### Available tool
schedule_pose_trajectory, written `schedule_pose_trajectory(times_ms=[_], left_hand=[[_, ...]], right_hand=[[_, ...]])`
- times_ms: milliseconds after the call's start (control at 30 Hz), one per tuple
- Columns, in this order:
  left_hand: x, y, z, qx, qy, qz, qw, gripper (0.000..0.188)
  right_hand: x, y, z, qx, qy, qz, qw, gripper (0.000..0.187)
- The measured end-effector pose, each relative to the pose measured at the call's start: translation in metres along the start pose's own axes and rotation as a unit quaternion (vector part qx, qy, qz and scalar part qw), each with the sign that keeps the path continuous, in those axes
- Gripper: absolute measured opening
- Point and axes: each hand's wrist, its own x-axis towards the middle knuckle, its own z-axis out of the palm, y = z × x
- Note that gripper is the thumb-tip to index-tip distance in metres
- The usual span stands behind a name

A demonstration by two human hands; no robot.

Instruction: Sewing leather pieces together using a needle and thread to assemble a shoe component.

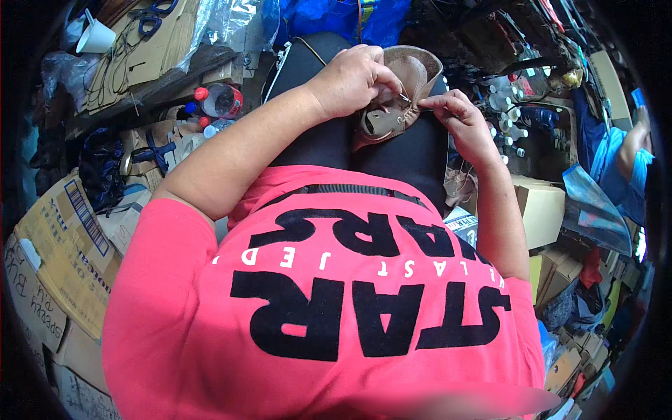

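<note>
A brown leather shoe upper (387,120) rests over my dark-trousered lap, its lighter inner side curving up at the far end. Small holes and gathered stitching run along its edge. My left hand (353,78) is closed at the left side of the leather, with thumb and finger pinched by the seam. A thin pale strand or needle shows close to those fingertips; which it is I cannot tell. From the right, my right hand (463,124) pinches at the gathered edge of the shoe upper, and its fingertips hide any small thing between them.
On the left are scissors (149,25) on cardboard, a white cup (96,36) and a red-capped bottle (220,100). Several small white bottles (509,112) stand to the right, above a cardboard box (539,212). Another person's arm (633,143) shows at the far right.
</note>
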Motion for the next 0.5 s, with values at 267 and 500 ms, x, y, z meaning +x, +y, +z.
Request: schedule_pose_trajectory(times_ms=[267, 500], left_hand=[[0.005, -0.002, 0.003, -0.027, -0.048, -0.014, 0.998, 0.018], [0.034, -0.003, -0.001, -0.022, -0.13, 0.079, 0.988, 0.014]], right_hand=[[0.001, 0.006, -0.002, 0.032, -0.015, -0.007, 0.999, 0.031], [0.008, 0.01, -0.004, 0.023, -0.037, -0.017, 0.999, 0.031]])
